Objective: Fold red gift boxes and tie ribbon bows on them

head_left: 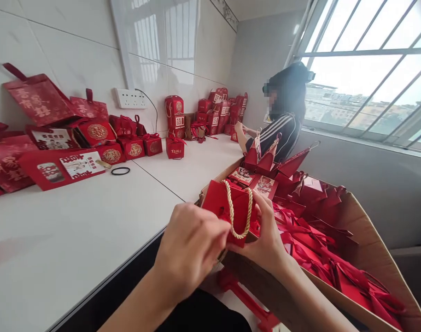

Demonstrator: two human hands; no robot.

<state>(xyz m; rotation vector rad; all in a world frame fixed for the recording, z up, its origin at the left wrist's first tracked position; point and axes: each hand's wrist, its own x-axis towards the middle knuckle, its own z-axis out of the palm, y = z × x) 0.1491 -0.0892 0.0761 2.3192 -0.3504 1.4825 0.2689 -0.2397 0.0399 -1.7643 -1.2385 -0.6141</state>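
Observation:
A red gift box [213, 197] with a twisted gold rope handle [232, 214] is held between my two hands, just above the near edge of a cardboard carton. My right hand [267, 235] grips its right side, thumb underneath and fingers along the edge. On the left side, my left hand [193, 244] is closed with its fingers bent at the box's face, close to the rope's lower loop. What those fingertips pinch is hidden behind the knuckles.
The cardboard carton [372, 230] at right holds many red boxes and ribboned packets [328, 263]. On the white table [75, 230], red gift boxes [134, 146] line the wall, near a black hair tie [120, 171]. A co-worker [283, 124] handles a red box at the far end.

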